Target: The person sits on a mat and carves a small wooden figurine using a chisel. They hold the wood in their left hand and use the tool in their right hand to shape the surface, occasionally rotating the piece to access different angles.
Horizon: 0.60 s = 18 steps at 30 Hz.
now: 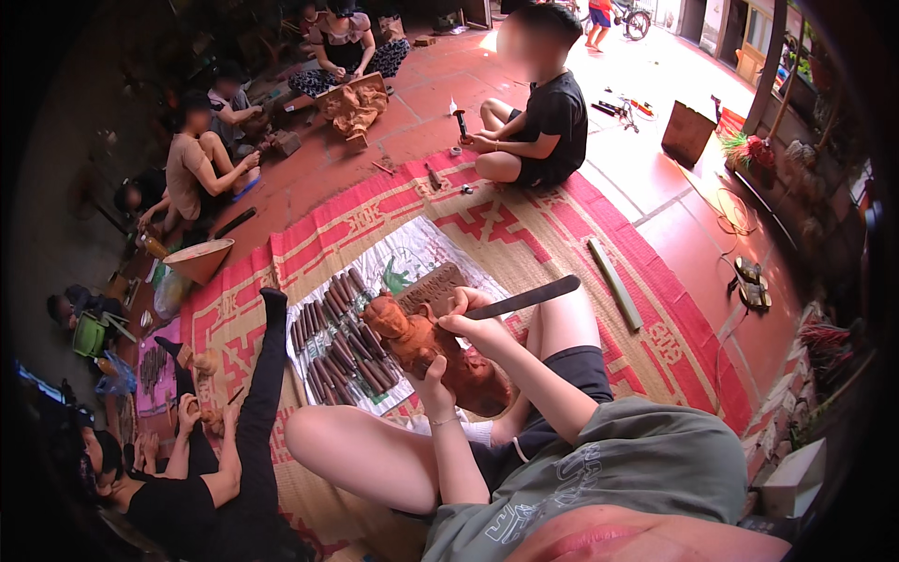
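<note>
A reddish-brown carved wooden figure [423, 339] leans in my lap, its rounded head toward the tools. My left hand [434, 391] grips its near side, thumb up, with the other fingers partly hidden behind the wood. In my right hand [471, 315] is a long, flat, dark file [529, 296], its rounded end sticking out to the right. Those fingers are closed at the far side of the figure; the file's other end is hidden by the hand. Just beyond lies a carved wooden block [433, 286]. Many wood-carving chisels [342, 351] with brown handles lie in rows beside the figure.
The chisels rest on a white sheet [405, 245] over a red-and-tan woven mat [599, 267]. A pale greenish bar [613, 285] lies to the right. One person [548, 117] sits across from me, another in black [192, 487] at the left. Sandals [751, 285] stand on the tiles.
</note>
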Tool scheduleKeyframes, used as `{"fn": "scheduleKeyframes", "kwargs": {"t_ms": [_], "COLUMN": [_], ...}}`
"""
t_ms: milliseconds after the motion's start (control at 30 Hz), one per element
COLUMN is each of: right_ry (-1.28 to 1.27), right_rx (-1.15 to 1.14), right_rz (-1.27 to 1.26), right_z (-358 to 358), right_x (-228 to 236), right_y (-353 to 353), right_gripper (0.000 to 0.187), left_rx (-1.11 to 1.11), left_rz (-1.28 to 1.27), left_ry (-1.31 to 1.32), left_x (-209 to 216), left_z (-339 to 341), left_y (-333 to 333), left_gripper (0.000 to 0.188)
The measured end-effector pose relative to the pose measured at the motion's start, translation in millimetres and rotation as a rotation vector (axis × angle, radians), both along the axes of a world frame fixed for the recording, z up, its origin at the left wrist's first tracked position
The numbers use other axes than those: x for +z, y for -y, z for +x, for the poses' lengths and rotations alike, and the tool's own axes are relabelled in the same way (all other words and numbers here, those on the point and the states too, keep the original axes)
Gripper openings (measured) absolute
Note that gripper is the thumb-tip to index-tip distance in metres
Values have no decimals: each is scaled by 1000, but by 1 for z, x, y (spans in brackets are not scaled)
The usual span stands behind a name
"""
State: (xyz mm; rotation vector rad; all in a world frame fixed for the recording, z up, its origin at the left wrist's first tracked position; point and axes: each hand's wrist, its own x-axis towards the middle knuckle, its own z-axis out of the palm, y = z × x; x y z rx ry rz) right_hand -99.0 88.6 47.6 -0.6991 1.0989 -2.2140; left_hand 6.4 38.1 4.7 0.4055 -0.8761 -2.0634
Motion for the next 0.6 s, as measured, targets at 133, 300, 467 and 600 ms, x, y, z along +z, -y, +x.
{"fn": "scheduleKeyframes", "kwargs": {"t_ms": [133, 300, 467, 600], "right_ry": [-176, -60, 139, 40], "right_rx": [-24, -11, 42, 11], "right_rz": [62, -49, -76, -102], "right_z": [-3, -3, 1, 2], "right_x": [-3, -7, -4, 4], "right_y": [2, 4, -1, -5], "right_gripper": [30, 31, 28, 30], "left_rx": [3, 13, -18, -1], "left_rz": [-90, -60, 25, -64], "left_ry": [134, 47, -54, -34], "left_x": [1, 11, -12, 0], "left_z": [1, 1, 2, 3], "left_y": [2, -1, 5, 0], "left_gripper": [79, 80, 81, 83]}}
